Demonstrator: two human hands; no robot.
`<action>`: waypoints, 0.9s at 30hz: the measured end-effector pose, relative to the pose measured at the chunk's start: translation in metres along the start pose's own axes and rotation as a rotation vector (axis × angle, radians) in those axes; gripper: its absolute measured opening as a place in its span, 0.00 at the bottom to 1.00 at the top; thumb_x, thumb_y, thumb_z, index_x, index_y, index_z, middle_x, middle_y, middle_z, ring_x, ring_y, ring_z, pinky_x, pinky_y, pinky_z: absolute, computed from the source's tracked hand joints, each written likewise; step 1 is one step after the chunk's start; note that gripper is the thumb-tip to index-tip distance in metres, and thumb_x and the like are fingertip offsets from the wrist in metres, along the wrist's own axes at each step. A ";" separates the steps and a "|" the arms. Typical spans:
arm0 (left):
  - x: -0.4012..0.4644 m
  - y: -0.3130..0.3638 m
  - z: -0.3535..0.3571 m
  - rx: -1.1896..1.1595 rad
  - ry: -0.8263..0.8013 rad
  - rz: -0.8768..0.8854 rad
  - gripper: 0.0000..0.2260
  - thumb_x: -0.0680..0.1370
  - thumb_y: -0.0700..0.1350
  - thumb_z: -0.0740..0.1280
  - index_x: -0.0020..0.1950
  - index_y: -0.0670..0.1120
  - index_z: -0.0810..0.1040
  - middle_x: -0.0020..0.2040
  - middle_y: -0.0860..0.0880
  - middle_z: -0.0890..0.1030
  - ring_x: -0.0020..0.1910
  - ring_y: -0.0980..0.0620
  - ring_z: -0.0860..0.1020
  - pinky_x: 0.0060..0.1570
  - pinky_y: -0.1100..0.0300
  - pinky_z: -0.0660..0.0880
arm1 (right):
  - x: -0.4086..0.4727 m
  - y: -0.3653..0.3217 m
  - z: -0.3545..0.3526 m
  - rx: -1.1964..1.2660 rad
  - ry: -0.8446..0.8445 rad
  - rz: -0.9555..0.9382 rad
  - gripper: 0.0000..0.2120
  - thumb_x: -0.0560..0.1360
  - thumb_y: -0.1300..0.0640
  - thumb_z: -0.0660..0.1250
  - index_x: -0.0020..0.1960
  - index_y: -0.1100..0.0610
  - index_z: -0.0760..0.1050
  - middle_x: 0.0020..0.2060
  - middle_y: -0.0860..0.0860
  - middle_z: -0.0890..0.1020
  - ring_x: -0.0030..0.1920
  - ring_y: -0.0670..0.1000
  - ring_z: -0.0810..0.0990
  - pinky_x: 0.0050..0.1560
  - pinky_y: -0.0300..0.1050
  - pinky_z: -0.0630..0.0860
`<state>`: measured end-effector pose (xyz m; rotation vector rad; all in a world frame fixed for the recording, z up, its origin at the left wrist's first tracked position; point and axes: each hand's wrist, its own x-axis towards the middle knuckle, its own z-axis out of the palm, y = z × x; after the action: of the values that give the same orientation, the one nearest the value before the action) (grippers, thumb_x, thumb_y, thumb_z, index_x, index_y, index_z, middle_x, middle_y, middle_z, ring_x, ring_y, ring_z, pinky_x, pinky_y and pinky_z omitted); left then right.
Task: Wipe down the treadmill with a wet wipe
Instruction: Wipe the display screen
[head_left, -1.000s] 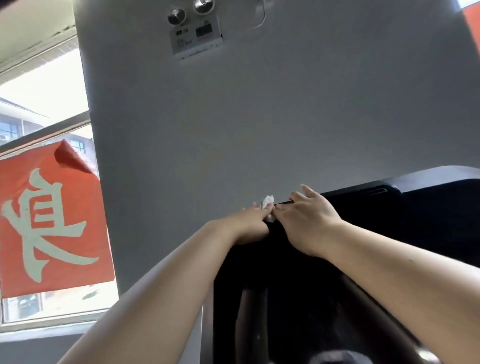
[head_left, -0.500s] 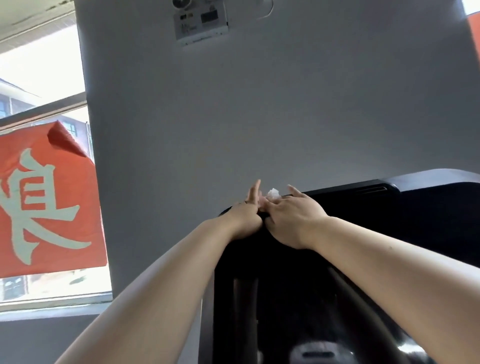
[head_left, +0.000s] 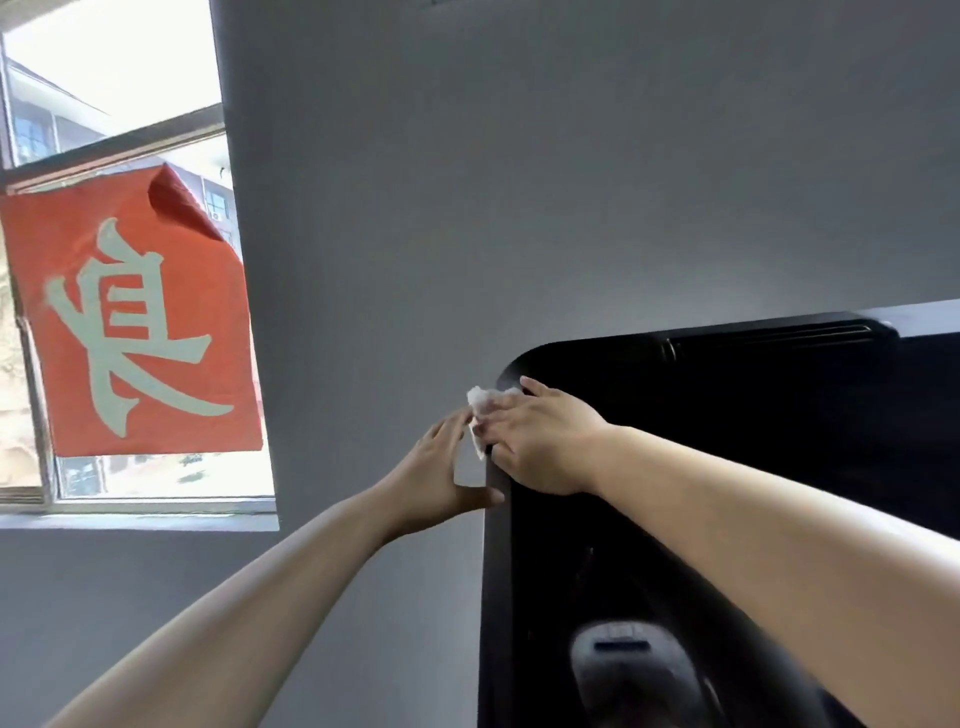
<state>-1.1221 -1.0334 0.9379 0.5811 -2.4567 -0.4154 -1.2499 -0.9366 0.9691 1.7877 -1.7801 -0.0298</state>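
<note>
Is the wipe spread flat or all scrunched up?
Scrunched: the wet wipe bunches into a lumpy wad under the right hand fingers.

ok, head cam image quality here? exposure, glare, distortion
Head view: window blown out white; black treadmill screen underexposed, reflecting a dim shape low down; wet wipe near-clipped at the right hand; wide-angle bends the window frame; soft overall.

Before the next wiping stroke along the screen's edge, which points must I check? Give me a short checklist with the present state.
1. Crumpled white wet wipe held by right hand: ok.
2. Wipe touching the black glossy treadmill screen at its upper left corner: ok.
3. Left hand steadying the screen's left edge, thumb on it: ok.
4. Wipe still moist: cannot tell.
5. Edge below the hands free of obstacles: ok.
</note>
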 end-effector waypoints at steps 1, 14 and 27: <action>-0.007 -0.004 0.001 -0.016 -0.008 -0.009 0.45 0.69 0.51 0.75 0.77 0.48 0.50 0.76 0.50 0.57 0.74 0.53 0.58 0.72 0.54 0.59 | -0.009 -0.012 0.008 -0.073 -0.030 -0.060 0.24 0.82 0.51 0.44 0.76 0.56 0.58 0.77 0.54 0.54 0.76 0.50 0.48 0.74 0.50 0.39; -0.094 -0.029 0.024 0.069 -0.201 0.023 0.44 0.73 0.45 0.72 0.77 0.48 0.43 0.77 0.52 0.50 0.75 0.56 0.53 0.72 0.63 0.54 | -0.055 -0.052 0.027 -0.130 -0.061 -0.042 0.26 0.81 0.50 0.44 0.77 0.58 0.50 0.77 0.52 0.50 0.77 0.48 0.43 0.71 0.49 0.32; -0.199 -0.022 0.088 0.129 -0.315 0.095 0.36 0.75 0.36 0.62 0.77 0.49 0.45 0.72 0.60 0.43 0.73 0.62 0.44 0.64 0.78 0.39 | -0.220 -0.178 0.138 -0.258 -0.170 -0.399 0.27 0.81 0.59 0.38 0.67 0.62 0.71 0.68 0.56 0.72 0.71 0.44 0.63 0.73 0.47 0.58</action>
<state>-1.0203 -0.9410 0.7680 0.4782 -2.8162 -0.3327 -1.1689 -0.8055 0.6943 1.9595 -1.4227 -0.5607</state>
